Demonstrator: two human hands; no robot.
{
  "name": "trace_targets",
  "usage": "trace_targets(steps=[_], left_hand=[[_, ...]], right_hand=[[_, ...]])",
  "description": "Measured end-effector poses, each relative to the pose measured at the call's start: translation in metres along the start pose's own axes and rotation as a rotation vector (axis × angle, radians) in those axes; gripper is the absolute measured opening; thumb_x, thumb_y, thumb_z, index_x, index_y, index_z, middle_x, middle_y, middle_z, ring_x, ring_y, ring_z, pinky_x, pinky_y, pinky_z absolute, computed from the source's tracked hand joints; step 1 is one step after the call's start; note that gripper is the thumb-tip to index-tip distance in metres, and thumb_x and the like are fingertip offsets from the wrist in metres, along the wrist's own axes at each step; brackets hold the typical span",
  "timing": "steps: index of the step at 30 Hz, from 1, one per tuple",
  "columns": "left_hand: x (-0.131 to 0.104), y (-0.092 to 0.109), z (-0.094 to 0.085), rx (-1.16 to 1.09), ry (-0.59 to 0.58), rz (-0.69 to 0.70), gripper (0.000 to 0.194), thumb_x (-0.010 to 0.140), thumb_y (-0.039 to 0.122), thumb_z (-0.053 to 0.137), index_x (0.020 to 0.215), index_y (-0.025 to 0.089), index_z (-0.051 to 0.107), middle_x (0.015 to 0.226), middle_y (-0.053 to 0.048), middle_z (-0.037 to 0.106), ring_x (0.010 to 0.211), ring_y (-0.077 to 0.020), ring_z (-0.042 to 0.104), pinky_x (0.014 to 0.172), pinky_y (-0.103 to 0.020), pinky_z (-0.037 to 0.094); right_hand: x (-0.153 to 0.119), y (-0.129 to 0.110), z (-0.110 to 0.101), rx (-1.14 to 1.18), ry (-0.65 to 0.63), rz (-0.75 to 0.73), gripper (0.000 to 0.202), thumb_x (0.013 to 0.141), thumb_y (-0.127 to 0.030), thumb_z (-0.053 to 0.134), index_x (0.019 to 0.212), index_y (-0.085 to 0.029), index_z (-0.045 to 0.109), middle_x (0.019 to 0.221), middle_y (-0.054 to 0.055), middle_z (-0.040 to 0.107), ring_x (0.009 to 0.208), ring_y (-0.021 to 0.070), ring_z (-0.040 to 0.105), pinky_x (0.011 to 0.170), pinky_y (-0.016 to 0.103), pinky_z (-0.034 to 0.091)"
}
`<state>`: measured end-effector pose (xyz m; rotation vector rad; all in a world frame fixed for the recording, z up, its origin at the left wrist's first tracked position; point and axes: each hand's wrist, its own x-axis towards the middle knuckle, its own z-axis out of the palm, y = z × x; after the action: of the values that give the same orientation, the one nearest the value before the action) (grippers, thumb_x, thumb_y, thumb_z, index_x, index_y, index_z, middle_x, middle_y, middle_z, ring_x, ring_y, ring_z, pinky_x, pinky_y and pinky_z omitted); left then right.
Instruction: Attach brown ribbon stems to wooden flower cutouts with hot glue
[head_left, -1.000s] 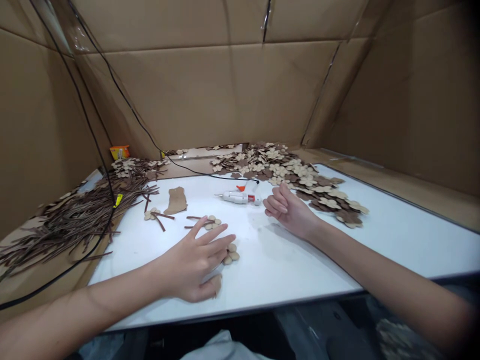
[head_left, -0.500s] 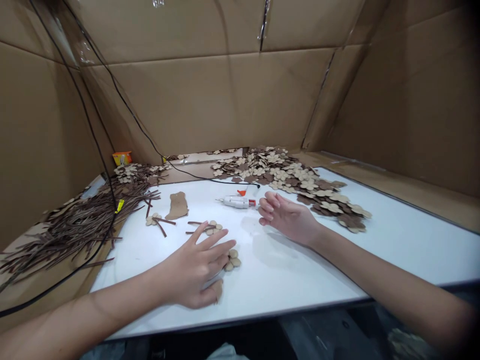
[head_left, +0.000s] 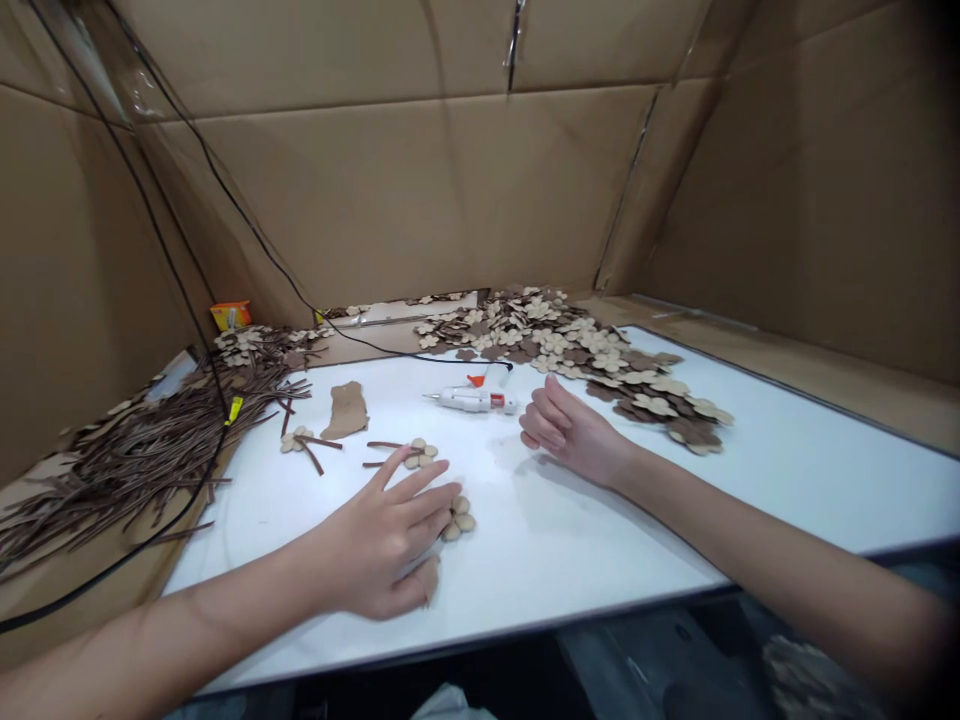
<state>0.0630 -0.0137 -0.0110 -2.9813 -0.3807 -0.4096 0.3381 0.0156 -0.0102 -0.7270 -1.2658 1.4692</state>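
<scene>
My left hand (head_left: pixel 390 545) lies palm down on the white board (head_left: pixel 600 560) with its fingers spread. Its fingertips touch or cover part of a beige flower cutout (head_left: pixel 459 518). A small tan piece (head_left: pixel 431 580) sits at its thumb tip; whether it is worn or held is unclear. Above these fingers rests a second beige flower (head_left: pixel 421 453) with thin brown strips. My right hand (head_left: pixel 566 430) hovers over the board, fingers curled in and thumb raised, with nothing visible in it. Nearest to it is a white glue gun (head_left: pixel 469 400) with an orange trigger, lying on its side.
Brown strips (head_left: pixel 150 465) are heaped at the left. A pile of beige and brown flowers (head_left: pixel 570 345) spreads across the back right. Another flower with strips (head_left: pixel 297 440) lies near a torn cardboard piece (head_left: pixel 347 410). A black cable (head_left: pixel 262 245) hangs down to the glue gun. Cardboard walls (head_left: pixel 360 200) enclose the board.
My right hand's fingers have curled further into a looser fist shape, with the thumb now raised. My left hand stays in place on the board. The whole view has shifted slightly.
</scene>
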Motion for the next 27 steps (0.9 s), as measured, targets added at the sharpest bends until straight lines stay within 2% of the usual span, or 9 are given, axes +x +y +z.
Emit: trace_targets(steps=[3, 8, 11, 18, 23, 27], left_hand=[[-0.0001, -0.0003, 0.0004, 0.003, -0.001, -0.004, 0.037, 0.084, 0.026, 0.043, 0.113, 0.010, 0.058, 0.128, -0.011, 0.053, 0.131, -0.0303, 0.030, 0.111, -0.052, 0.004], [0.0002, -0.0001, -0.0007, 0.007, -0.013, -0.002, 0.037, 0.084, 0.026, 0.042, 0.113, 0.010, 0.058, 0.129, -0.011, 0.053, 0.131, -0.0308, 0.029, 0.111, -0.053, 0.003], [0.0007, 0.0001, -0.0010, 0.007, -0.015, -0.005, 0.037, 0.084, 0.026, 0.042, 0.114, 0.010, 0.058, 0.129, -0.011, 0.053, 0.131, -0.0304, 0.029, 0.111, -0.052, 0.003], [0.0013, -0.0010, 0.0008, 0.011, -0.016, 0.000, 0.038, 0.084, 0.026, 0.041, 0.113, 0.009, 0.058, 0.129, -0.011, 0.053, 0.130, -0.0308, 0.031, 0.110, -0.053, 0.003], [0.0010, -0.0013, 0.0005, 0.011, -0.014, 0.000, 0.038, 0.085, 0.026, 0.041, 0.114, 0.009, 0.058, 0.129, -0.011, 0.053, 0.130, -0.0312, 0.031, 0.110, -0.054, 0.003], [0.0007, -0.0006, 0.0000, 0.005, -0.014, 0.005, 0.038, 0.085, 0.026, 0.041, 0.114, 0.010, 0.058, 0.128, -0.011, 0.053, 0.130, -0.0307, 0.031, 0.110, -0.053, 0.003]], right_hand=[[0.0021, 0.0017, 0.0012, 0.046, -0.013, 0.024, 0.045, 0.085, -0.052, 0.046, 0.056, -0.020, 0.036, 0.055, -0.004, 0.032, 0.049, 0.0111, 0.031, 0.052, 0.024, 0.037], [0.0010, 0.0003, 0.0032, 0.109, -0.081, 0.086, 0.028, 0.077, -0.039, 0.063, 0.071, -0.021, 0.043, 0.073, -0.003, 0.038, 0.060, 0.0112, 0.040, 0.058, 0.026, 0.042], [-0.0007, -0.0003, 0.0025, 0.129, -0.106, 0.091, 0.025, 0.079, -0.038, 0.061, 0.072, -0.021, 0.044, 0.077, -0.002, 0.040, 0.062, 0.0113, 0.041, 0.060, 0.028, 0.042], [-0.0012, 0.0000, 0.0019, 0.123, -0.136, 0.072, 0.028, 0.080, -0.038, 0.058, 0.062, -0.020, 0.046, 0.060, -0.003, 0.037, 0.052, 0.0120, 0.035, 0.058, 0.028, 0.038], [-0.0001, 0.0007, 0.0032, 0.072, -0.011, 0.036, 0.047, 0.092, -0.045, 0.034, 0.052, -0.020, 0.036, 0.050, -0.002, 0.031, 0.047, 0.0128, 0.028, 0.053, 0.026, 0.035], [0.0003, 0.0002, 0.0061, 0.087, 0.022, 0.112, 0.043, 0.093, -0.042, 0.029, 0.058, -0.020, 0.036, 0.051, -0.003, 0.030, 0.045, 0.0122, 0.027, 0.052, 0.025, 0.036]])
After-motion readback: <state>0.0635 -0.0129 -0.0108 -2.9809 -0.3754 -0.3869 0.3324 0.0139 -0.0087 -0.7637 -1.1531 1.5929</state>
